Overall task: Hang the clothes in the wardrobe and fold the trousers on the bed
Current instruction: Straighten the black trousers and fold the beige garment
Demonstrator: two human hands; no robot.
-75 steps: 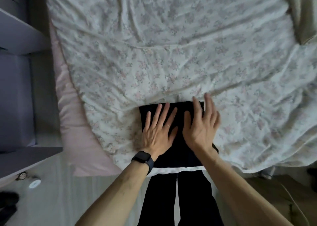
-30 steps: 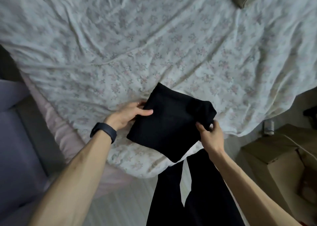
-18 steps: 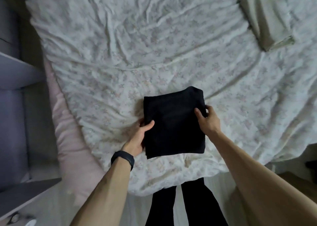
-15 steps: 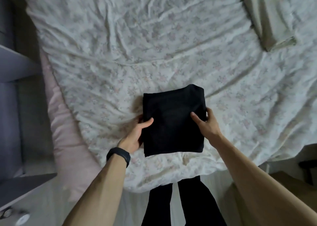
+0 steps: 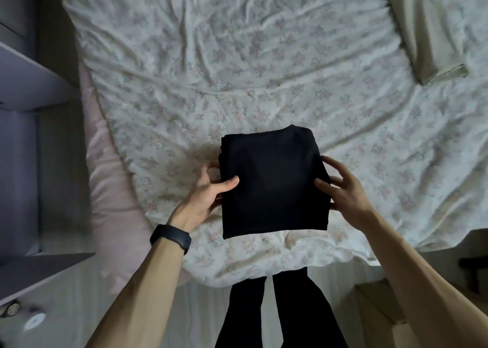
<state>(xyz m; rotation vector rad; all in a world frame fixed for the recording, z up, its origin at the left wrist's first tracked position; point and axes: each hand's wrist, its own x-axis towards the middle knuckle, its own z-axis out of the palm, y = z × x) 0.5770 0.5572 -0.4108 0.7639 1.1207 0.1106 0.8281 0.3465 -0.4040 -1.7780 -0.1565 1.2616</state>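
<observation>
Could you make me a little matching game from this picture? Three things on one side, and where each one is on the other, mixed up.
Things:
1. folded trousers
2. wristband
3. beige cloth

Places:
a. far right part of the bed
b. near edge of the bed, between the left hand and right hand
c. on the left wrist

Pairs: 1-b, 2-c, 3-a
</observation>
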